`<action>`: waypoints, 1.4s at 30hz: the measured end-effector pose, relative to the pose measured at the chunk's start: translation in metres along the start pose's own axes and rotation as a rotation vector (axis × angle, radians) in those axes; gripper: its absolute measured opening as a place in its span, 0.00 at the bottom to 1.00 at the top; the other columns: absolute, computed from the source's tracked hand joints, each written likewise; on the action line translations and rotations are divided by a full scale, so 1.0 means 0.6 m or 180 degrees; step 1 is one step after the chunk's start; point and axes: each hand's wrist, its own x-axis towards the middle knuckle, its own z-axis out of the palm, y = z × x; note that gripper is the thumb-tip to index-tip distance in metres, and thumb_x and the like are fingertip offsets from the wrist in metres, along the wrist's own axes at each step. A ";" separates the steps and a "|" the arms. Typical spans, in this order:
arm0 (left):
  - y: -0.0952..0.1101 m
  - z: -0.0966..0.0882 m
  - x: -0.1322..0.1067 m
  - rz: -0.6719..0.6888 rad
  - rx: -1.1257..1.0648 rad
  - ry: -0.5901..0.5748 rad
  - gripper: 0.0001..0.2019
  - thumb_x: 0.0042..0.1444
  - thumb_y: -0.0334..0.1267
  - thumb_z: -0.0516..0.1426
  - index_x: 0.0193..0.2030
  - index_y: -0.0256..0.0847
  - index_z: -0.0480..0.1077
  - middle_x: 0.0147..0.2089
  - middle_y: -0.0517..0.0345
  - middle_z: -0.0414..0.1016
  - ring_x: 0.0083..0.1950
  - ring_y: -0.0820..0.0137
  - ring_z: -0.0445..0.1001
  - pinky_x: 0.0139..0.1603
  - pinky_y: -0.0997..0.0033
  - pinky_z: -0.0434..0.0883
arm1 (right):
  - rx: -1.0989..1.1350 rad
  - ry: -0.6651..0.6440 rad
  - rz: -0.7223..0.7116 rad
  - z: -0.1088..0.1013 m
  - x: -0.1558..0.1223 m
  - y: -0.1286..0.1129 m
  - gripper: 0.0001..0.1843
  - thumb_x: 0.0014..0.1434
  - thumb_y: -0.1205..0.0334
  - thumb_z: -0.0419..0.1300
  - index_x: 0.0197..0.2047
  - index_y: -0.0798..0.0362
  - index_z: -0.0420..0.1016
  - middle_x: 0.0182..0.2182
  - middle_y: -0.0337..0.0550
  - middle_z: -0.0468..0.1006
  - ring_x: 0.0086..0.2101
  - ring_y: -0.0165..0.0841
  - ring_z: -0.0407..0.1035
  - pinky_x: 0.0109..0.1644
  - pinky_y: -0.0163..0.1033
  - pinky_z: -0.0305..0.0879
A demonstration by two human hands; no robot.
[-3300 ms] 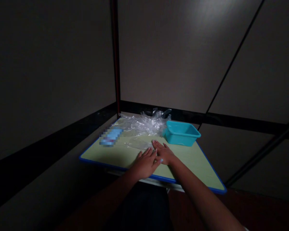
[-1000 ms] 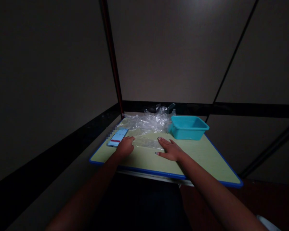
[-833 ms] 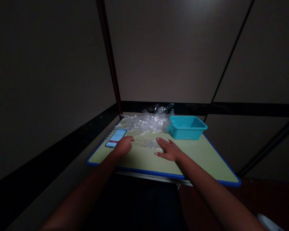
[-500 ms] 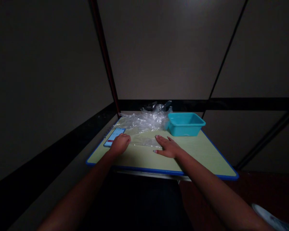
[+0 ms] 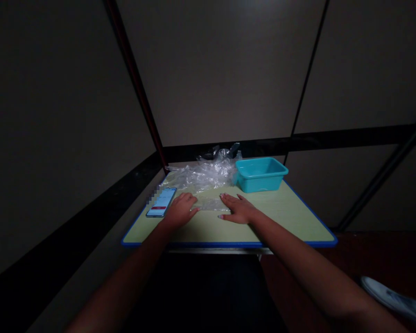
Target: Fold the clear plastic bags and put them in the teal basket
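Observation:
A flat strip of clear plastic [image 5: 211,204] lies on the pale yellow table [image 5: 284,222] between my hands. My left hand [image 5: 182,209] rests open on its left end, palm down with the thumb apart. On the right end, my right hand [image 5: 238,209] lies flat with fingers spread. Behind them is a crumpled heap of clear plastic [image 5: 208,173], shiny and loosely bunched; I cannot tell whether the strip joins it. Just left of my left hand is a phone [image 5: 162,202] with its screen lit.
A turquoise plastic basin [image 5: 261,182] stands at the back right of the table, beside the plastic heap. Blue edging runs round the tabletop. Panelled walls rise behind and to the left. A pale shoe-like object [image 5: 391,298] is on the dark red floor at lower right.
My left hand has gone from curled fingers to lying open on the plastic, uncovering more of the phone. My right hand stays flat. The whole view has turned slightly.

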 end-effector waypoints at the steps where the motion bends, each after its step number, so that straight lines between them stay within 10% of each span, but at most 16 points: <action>1: 0.013 0.002 0.006 0.0124 0.0109 -0.0062 0.11 0.56 0.41 0.53 0.44 0.39 0.68 0.46 0.49 0.68 0.50 0.60 0.64 0.50 0.61 0.61 | -0.0001 -0.0004 0.0007 -0.001 0.000 -0.001 0.51 0.52 0.29 0.41 0.68 0.54 0.34 0.66 0.47 0.40 0.64 0.43 0.37 0.64 0.57 0.32; 9: 0.047 0.036 0.042 0.0810 0.0477 -0.0358 0.10 0.58 0.28 0.48 0.39 0.36 0.71 0.42 0.43 0.71 0.48 0.59 0.66 0.50 0.59 0.59 | 0.0004 -0.0043 0.0033 -0.006 -0.002 -0.006 0.50 0.53 0.29 0.41 0.68 0.53 0.35 0.66 0.46 0.41 0.64 0.42 0.37 0.64 0.56 0.33; 32: -0.057 -0.014 -0.007 -0.0278 0.0979 -0.0506 0.11 0.52 0.29 0.53 0.37 0.31 0.75 0.48 0.33 0.73 0.57 0.49 0.64 0.59 0.48 0.53 | 0.0051 0.0004 0.0037 -0.008 -0.003 -0.006 0.50 0.53 0.30 0.42 0.68 0.54 0.37 0.66 0.47 0.42 0.64 0.42 0.38 0.64 0.56 0.33; 36: -0.059 -0.016 -0.013 -0.0963 0.0173 -0.0384 0.12 0.56 0.40 0.51 0.32 0.36 0.73 0.38 0.41 0.76 0.47 0.54 0.71 0.48 0.57 0.64 | 0.0059 0.0010 0.0038 -0.007 -0.003 -0.006 0.49 0.53 0.31 0.43 0.68 0.52 0.36 0.66 0.46 0.42 0.64 0.41 0.38 0.64 0.55 0.32; 42: -0.058 0.006 0.002 -0.2272 -0.2854 0.0009 0.16 0.59 0.37 0.44 0.51 0.37 0.61 0.32 0.54 0.75 0.23 0.73 0.71 0.29 0.69 0.70 | 0.0033 0.0037 0.0019 -0.005 -0.003 -0.004 0.50 0.53 0.31 0.42 0.68 0.53 0.36 0.66 0.47 0.42 0.64 0.41 0.38 0.64 0.56 0.33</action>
